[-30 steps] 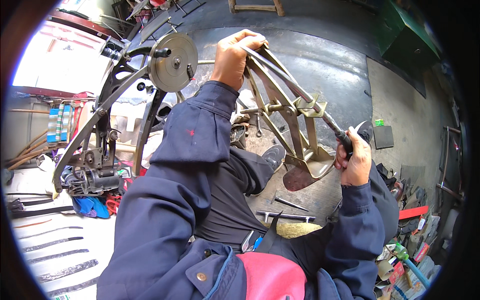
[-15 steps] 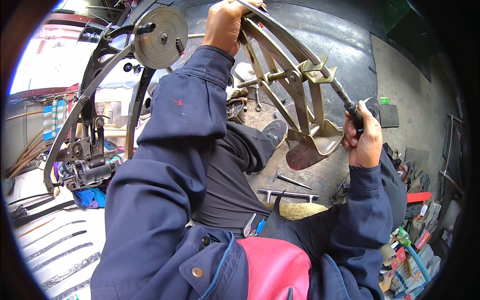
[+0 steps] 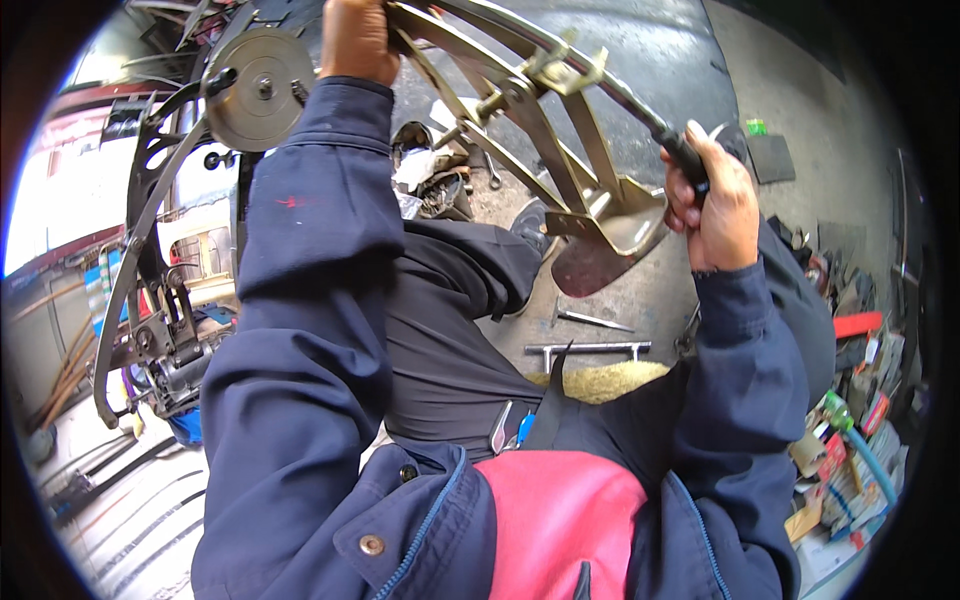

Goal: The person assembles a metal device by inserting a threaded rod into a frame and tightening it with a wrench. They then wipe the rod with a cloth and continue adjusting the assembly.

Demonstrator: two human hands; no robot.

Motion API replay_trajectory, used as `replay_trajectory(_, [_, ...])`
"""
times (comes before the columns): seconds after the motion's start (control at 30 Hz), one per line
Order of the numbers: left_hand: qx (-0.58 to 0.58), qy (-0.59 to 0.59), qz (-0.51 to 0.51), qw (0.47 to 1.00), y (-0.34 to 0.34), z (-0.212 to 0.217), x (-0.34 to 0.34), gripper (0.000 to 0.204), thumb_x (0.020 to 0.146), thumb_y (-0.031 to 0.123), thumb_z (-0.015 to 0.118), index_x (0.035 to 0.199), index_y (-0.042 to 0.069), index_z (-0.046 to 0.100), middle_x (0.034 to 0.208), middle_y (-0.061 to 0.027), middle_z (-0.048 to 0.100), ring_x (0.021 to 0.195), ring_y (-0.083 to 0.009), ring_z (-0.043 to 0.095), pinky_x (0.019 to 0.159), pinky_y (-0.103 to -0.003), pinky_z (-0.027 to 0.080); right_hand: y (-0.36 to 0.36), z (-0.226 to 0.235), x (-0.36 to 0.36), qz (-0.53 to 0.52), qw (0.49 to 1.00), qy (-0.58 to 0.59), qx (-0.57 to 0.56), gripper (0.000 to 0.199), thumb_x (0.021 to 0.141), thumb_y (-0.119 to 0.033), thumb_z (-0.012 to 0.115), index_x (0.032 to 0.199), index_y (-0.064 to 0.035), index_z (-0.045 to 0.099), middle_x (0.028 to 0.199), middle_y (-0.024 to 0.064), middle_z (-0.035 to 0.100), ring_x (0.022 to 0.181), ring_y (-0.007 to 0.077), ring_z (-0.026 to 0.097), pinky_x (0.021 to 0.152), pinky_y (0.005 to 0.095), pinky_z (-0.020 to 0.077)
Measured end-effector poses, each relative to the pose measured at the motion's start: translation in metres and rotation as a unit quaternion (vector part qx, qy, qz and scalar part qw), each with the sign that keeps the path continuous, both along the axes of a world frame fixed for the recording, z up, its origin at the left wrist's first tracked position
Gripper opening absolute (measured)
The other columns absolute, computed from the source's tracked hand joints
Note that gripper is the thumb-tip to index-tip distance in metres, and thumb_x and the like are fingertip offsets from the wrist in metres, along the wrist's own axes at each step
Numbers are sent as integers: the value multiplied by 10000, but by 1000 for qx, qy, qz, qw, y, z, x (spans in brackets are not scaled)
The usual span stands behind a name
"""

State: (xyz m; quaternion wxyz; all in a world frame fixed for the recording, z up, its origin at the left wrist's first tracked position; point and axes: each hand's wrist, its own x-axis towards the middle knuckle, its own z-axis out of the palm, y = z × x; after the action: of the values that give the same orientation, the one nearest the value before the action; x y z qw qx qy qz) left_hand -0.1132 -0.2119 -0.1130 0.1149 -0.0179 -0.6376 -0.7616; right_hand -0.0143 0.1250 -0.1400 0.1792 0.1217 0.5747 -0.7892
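A brassy metal linkage frame [image 3: 548, 140] with crossed arms, and a rounded, foot-shaped plate [image 3: 597, 268] at its lower end, is held tilted in front of me. My left hand [image 3: 358, 42] is closed around the frame's upper left end; the top picture edge cuts off part of the fingers. A long metal rod [image 3: 625, 98] runs along the frame's upper side through a bracket [image 3: 568, 68]. My right hand [image 3: 718, 200] grips the black end [image 3: 684, 158] of this rod, thumb stretched along it. The plate hangs just left of my right hand, above the floor.
A black hand-cranked machine with a round metal wheel [image 3: 257, 88] stands at the left. On the floor lie a T-ended metal bar [image 3: 588, 348], a hammer [image 3: 595, 320] and a yellow pad [image 3: 610, 380]. Assorted scraps and a green-necked bottle [image 3: 838, 410] are piled at the right.
The frame and both hands sit farther left and higher in the picture, the left hand most. The machine has also shifted left as the view turned. Both hands keep their hold.
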Motion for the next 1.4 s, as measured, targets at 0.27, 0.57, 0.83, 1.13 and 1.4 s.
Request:
replay_trajectory(0.27, [0,-3,11,1000,-4,0,-4,165,921,163,642,973,24,714,862,-44,683,784,-172,660,687,-308,535,0,1,2,17,1000,11,-16,431,1038,-416,563,949,-9,674,563,-39,470,413,49,333,427,252,310])
replay_trajectory(0.57, [-56,66,-6,996,23,30,9,132,913,126,615,918,18,689,863,-43,664,800,-149,632,720,-279,504,6,-11,3,-3,999,47,1,410,1028,-369,578,913,15,666,572,28,517,423,91,384,438,278,371])
replay_trajectory(0.83, [-99,33,17,994,49,60,26,160,903,155,642,912,-1,678,803,-52,642,681,-132,601,622,-262,478,15,-24,4,-11,999,37,-2,277,1032,-307,604,942,-57,680,704,43,654,519,107,573,502,244,453])
replay_trajectory(1.13, [-91,75,35,992,67,82,36,164,928,138,744,982,-16,761,859,-59,738,726,-95,653,662,-226,509,18,-32,7,0,998,60,-21,285,1057,-264,579,932,-35,692,714,17,647,541,67,561,517,221,445])
replay_trajectory(1.4, [-96,110,14,989,80,93,53,178,966,140,705,1032,-22,741,868,-55,721,662,-99,638,614,-222,490,15,-24,4,-33,993,104,42,186,1013,-180,633,991,-13,712,860,12,692,795,73,624,741,224,508])
